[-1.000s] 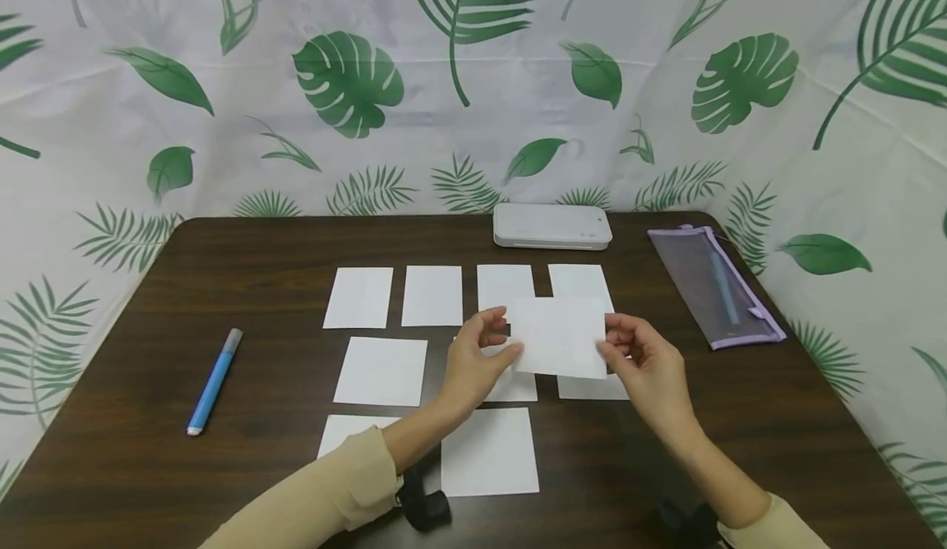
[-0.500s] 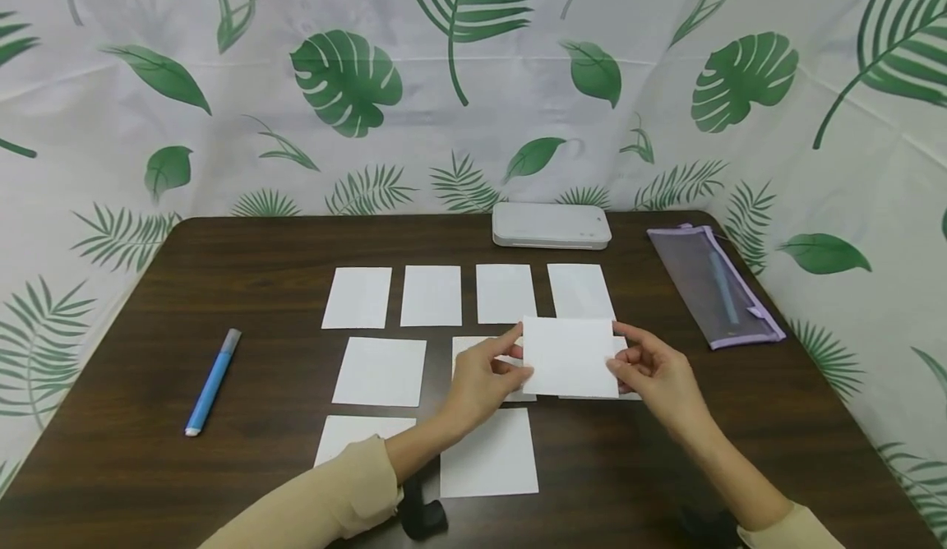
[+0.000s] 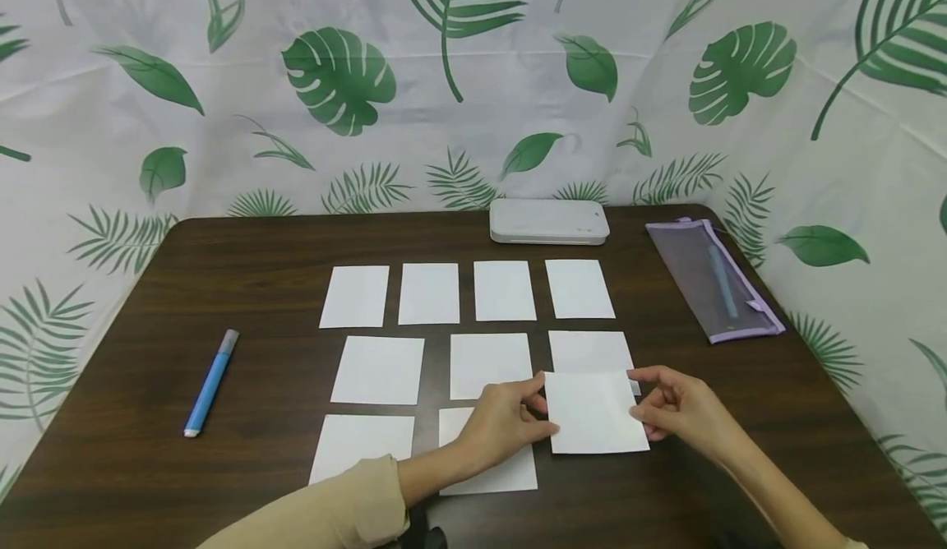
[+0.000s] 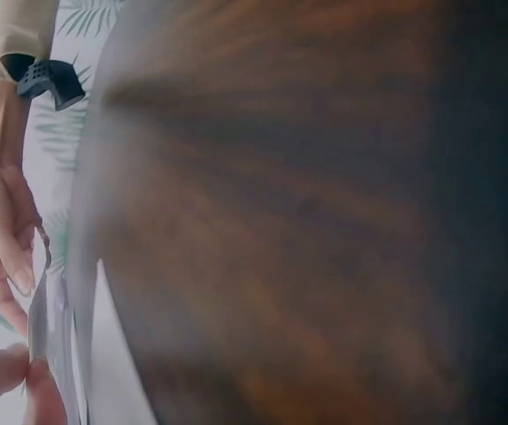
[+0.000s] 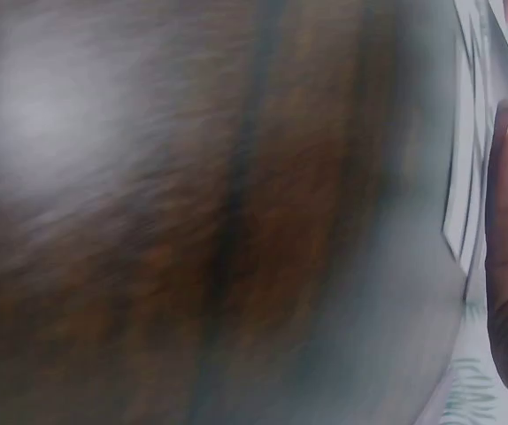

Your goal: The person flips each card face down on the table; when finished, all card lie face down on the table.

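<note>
A square white sheet of paper (image 3: pixel 596 413) is held between both hands in the head view, over the right end of the nearest row. My left hand (image 3: pixel 506 417) pinches its left edge between thumb and fingers. On the opposite edge, my right hand (image 3: pixel 684 411) pinches it the same way. The sheet overlaps the front of another white sheet (image 3: pixel 592 352) behind it. Beneath my left hand lies a partly covered sheet (image 3: pixel 496 475). In the left wrist view the held paper (image 4: pixel 38 319) appears nearly edge-on, with the right hand (image 4: pixel 6 230) beyond it.
Several white sheets (image 3: pixel 429 294) lie in rows on the dark wooden table (image 3: pixel 259 286). A blue marker (image 3: pixel 210 385) rests at the left. At the back stands a flat white case (image 3: pixel 549 222); a purple mesh zip pouch (image 3: pixel 703 278) with a pen inside lies at the right.
Both hands have carried the held sheet toward the person and slightly right, from over the middle row to the nearest row. The other sheets, marker and pouch have stayed put.
</note>
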### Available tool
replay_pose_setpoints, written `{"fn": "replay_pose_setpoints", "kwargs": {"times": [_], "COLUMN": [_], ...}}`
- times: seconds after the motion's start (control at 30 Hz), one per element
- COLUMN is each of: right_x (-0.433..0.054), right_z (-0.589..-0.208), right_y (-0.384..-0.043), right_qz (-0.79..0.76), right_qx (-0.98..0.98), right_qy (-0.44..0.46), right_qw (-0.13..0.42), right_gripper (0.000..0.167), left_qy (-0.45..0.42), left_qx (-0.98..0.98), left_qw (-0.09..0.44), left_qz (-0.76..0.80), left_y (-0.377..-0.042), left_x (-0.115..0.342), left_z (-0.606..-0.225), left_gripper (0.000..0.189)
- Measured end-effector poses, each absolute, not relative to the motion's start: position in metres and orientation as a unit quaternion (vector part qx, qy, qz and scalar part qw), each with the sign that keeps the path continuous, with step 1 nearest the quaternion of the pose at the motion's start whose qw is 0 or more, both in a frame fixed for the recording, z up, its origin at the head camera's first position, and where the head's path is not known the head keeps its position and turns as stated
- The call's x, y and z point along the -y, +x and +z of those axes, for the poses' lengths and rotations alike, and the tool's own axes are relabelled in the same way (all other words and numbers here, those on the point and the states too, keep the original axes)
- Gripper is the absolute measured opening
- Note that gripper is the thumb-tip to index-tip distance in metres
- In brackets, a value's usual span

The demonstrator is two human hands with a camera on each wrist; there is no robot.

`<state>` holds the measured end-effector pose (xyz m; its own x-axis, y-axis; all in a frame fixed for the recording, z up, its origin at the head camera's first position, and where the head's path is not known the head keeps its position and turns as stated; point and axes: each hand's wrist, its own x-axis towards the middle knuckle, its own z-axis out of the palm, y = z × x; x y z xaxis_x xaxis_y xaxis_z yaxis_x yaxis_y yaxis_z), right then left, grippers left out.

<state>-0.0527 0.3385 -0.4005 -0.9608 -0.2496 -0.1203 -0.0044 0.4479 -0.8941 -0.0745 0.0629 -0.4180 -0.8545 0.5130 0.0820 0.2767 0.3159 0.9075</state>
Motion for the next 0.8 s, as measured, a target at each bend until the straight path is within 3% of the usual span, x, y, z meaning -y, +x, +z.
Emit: {"fn": "replay_pose_setpoints", "kwargs": {"times": [0.23,0.8], "right_x": [-0.35,-0.358], "right_z": [-0.407,-0.409], "right_y": [-0.047,-0.038], "right_qz": [-0.528,-0.518], "right_qx": [-0.823,-0.823], "right_qy": [-0.127,-0.13], "right_qw": [0.165,0.192], "right_gripper": [0.046,0.043], "left_qy": [0.289,0.323], "left_qx": [-0.829,-0.84], "left_qw": [0.109,0.114], "left_qz": [0.467,0.42], "left_y": [-0.066,-0.061], "left_x": [-0.069,-0.066], "left_z": [-0.419,-0.41], "left_gripper": [0.06,0.044]}}
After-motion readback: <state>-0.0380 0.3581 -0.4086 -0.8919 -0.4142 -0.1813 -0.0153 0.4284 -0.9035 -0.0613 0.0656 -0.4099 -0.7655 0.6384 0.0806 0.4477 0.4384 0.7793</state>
